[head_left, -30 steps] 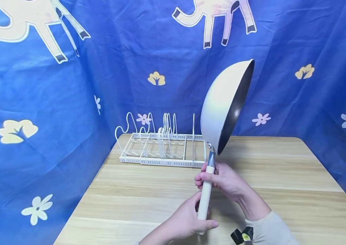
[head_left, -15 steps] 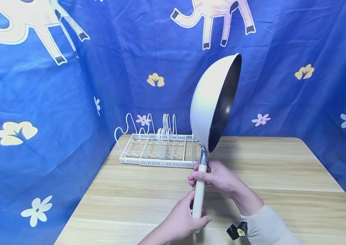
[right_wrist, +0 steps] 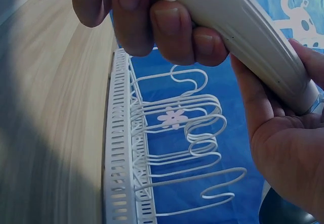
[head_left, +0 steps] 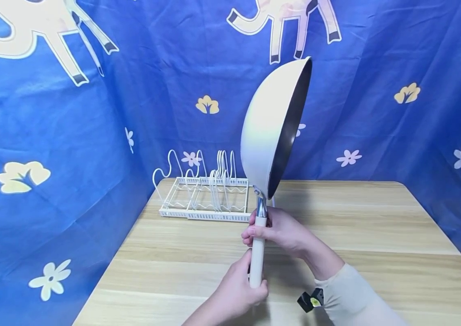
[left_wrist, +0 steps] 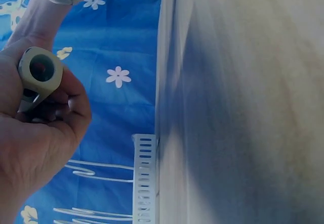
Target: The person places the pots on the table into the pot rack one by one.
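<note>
A deep wok [head_left: 269,122], white outside and dark inside, stands tilted on edge in the air in the head view, its opening facing right. Its cream handle [head_left: 257,258] points down towards me. My left hand [head_left: 240,287] grips the handle's lower end; in the left wrist view the hollow end of the handle [left_wrist: 49,84] shows between thumb and curled fingers. Higher up, by the metal neck [head_left: 261,206], my right hand [head_left: 285,231] holds the handle between thumb and fingers. The right wrist view shows both hands round the handle [right_wrist: 253,44].
A white wire rack [head_left: 218,216] with upright dividers lies on the wooden table [head_left: 361,235], left of and behind the handle; the wok overlaps its right end. Blue patterned cloth [head_left: 165,104] encloses the table's back and sides. A black device [head_left: 311,299] sits by the right sleeve.
Both hands have carried the wok leftward and slightly up, so it now overlaps the rack's right end. The wok has turned a little more upright. The left thumb now lies closer around the handle.
</note>
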Demonstrator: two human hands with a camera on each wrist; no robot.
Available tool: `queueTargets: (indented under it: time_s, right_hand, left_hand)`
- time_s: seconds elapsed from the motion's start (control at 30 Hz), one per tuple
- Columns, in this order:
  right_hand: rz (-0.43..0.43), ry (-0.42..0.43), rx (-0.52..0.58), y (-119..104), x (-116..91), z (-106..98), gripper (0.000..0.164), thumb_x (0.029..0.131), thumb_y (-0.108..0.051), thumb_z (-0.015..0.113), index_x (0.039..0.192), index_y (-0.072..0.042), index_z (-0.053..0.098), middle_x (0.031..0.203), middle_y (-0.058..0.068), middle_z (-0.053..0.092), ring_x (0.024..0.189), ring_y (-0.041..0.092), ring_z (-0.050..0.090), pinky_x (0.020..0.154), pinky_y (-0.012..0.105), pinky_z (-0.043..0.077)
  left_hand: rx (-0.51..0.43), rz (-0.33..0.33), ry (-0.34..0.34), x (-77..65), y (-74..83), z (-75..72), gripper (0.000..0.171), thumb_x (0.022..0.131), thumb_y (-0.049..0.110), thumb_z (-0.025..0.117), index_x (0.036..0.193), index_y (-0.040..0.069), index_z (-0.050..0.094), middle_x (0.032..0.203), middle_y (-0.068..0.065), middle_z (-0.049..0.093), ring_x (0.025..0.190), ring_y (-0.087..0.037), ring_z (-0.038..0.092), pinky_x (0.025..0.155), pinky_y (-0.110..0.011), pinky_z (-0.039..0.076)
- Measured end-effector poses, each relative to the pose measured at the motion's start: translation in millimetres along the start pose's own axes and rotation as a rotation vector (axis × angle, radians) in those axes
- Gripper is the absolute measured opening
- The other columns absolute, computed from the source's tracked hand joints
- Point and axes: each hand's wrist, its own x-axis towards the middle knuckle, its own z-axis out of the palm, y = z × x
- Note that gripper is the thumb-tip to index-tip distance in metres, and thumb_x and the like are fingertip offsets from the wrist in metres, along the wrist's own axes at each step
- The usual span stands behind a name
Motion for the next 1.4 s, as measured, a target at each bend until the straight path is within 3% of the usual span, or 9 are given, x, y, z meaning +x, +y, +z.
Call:
queueTargets:
  time_s: [0.27, 0.53, 0.9, 1.4]
  right_hand:
    - [0.024, -0.055, 0.032, -6, 8, 7, 0.030, 0.090, -0.018, 0.074, 0.105, -0.003, 0.054, 0.092, 0.010, 0.077, 0.089, 0.023, 0.076, 0.089, 0.038, 0.061]
    - [0.014, -0.131, 0.048, -10, 16, 12, 0.028, 0.091, -0.012, 0.072, 0.106, 0.000, 0.052, 0.092, 0.014, 0.076, 0.087, 0.022, 0.076, 0.086, 0.037, 0.062]
    - [0.048, -0.185, -0.009, -7, 18, 15, 0.031, 0.088, -0.017, 0.077, 0.105, -0.001, 0.057, 0.091, 0.014, 0.077, 0.087, 0.024, 0.076, 0.086, 0.039, 0.061]
    - [0.040, -0.256, 0.041, 6, 24, 16, 0.026, 0.090, -0.015, 0.074, 0.104, -0.002, 0.055, 0.089, 0.010, 0.076, 0.086, 0.020, 0.075, 0.086, 0.039, 0.061]
  left_hand:
    - [0.041, 0.001, 0.060, -6.3, -0.4, -6.0, 0.032, 0.079, 0.011, 0.073, 0.103, 0.017, 0.052, 0.076, 0.008, 0.050, 0.068, -0.001, 0.052, 0.062, -0.020, 0.049]
    - [0.093, 0.010, 0.138, -11.1, 0.7, -5.1, 0.035, 0.079, 0.010, 0.073, 0.105, 0.019, 0.052, 0.079, 0.009, 0.052, 0.070, -0.002, 0.050, 0.064, -0.019, 0.046]
    - [0.073, -0.041, 0.152, -18.1, -0.2, 3.2, 0.038, 0.078, 0.009, 0.073, 0.109, 0.015, 0.053, 0.078, 0.007, 0.052, 0.070, -0.002, 0.051, 0.065, -0.020, 0.047]
    - [0.046, -0.079, 0.179, -23.3, -3.1, 10.0, 0.038, 0.077, 0.009, 0.073, 0.108, 0.013, 0.052, 0.078, 0.007, 0.053, 0.069, -0.002, 0.051, 0.064, -0.020, 0.047]
